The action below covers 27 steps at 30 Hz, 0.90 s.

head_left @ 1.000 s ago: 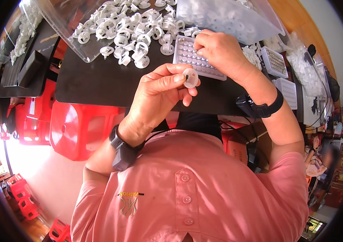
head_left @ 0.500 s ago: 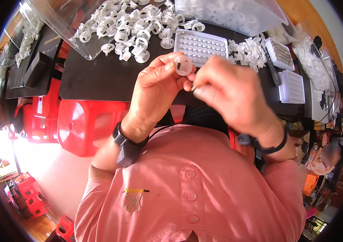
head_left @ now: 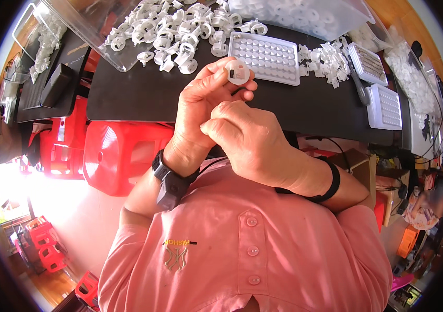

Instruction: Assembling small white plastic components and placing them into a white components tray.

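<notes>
you are in a small assembly workshop. a black worktable point(head_left: 138, 96) carries heaps of identical white plastic parts point(head_left: 180, 26), gridded white trays point(head_left: 268, 57) and clear plastic bins point(head_left: 305, 10) full of the same pieces. more loaded trays point(head_left: 385, 106) line the bench to your right, and red plastic stools point(head_left: 117, 156) stand below on the floor.

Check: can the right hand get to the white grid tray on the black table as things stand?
Probably yes. The right hand sits near the left hand, which pinches a white round part; the grid tray lies just beyond, nothing between.
</notes>
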Each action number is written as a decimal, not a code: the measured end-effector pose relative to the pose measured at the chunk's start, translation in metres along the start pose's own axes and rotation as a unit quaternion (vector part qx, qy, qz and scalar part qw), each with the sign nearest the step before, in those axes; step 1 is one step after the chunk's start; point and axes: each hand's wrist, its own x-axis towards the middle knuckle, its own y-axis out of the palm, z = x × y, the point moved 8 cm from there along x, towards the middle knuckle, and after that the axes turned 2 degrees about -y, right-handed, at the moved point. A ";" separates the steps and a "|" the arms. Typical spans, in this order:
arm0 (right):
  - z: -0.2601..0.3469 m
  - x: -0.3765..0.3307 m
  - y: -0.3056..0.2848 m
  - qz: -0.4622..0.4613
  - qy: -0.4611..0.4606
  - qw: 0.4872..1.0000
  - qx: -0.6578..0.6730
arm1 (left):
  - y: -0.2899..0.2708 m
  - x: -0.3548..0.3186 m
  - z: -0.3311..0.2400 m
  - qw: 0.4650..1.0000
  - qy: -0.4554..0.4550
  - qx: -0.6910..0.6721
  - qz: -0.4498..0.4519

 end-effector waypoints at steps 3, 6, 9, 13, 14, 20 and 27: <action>-0.005 -0.003 0.004 0.028 0.033 0.999 0.032 | 0.001 0.001 0.000 1.000 0.000 -0.008 0.010; -0.003 -0.003 0.003 0.024 0.021 0.999 0.027 | 0.001 0.001 0.000 1.000 -0.008 -0.011 0.019; -0.004 0.002 -0.016 -0.035 -0.007 0.999 -0.003 | -0.002 -0.001 -0.002 1.000 -0.002 0.014 0.017; -0.039 0.007 -0.054 -0.109 0.106 0.987 0.053 | 0.000 -0.003 -0.003 0.998 0.020 0.028 0.043; -0.044 0.008 -0.053 -0.109 0.107 0.987 0.053 | 0.001 -0.003 -0.003 0.998 0.028 0.033 0.038; -0.064 0.008 -0.049 -0.114 0.091 0.986 0.087 | 0.004 -0.005 -0.006 0.996 0.033 0.079 0.022; -0.090 0.005 -0.037 -0.052 0.243 0.922 0.297 | 0.002 -0.007 -0.006 0.995 0.041 0.095 0.014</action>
